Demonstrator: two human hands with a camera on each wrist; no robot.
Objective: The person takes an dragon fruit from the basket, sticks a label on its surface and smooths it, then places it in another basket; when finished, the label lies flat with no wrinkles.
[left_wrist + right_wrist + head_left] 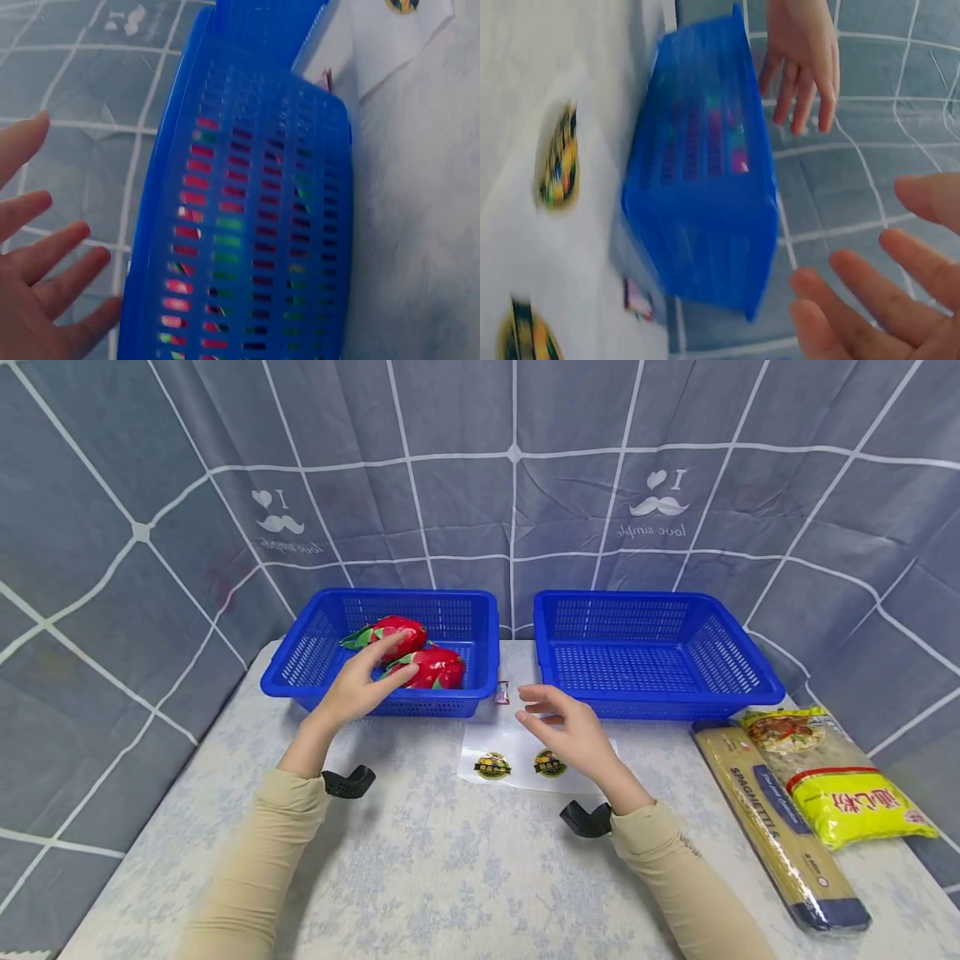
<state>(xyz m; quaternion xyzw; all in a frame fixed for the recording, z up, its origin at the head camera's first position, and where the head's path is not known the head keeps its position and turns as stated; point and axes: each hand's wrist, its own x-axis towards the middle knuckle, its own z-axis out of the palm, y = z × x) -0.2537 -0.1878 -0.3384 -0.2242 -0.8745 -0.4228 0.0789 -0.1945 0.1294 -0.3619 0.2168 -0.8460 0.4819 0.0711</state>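
Two red dragon fruits with green tips lie in the left blue basket (480, 697); one dragon fruit (442, 668) is nearer the front, the other dragon fruit (401, 631) behind it. Over this basket's front rim reaches my left hand (360, 685), fingers spread above the fruits and holding nothing. In the left wrist view, red and green show through the slots of the basket wall (247, 195). My right hand (570, 731) hovers between the two baskets, its fingers loosely bent around nothing. A small wrapped packet (502, 692) lies on the table just beyond its fingertips.
A second blue basket (652, 697) stands at the right with nothing visible inside. Right of it lie a spaghetti pack (780, 827) and a yellow-labelled clear bag (847, 777). A white sheet with round logos (525, 774) lies mid-table. A grey curtain (465, 510) hangs behind.
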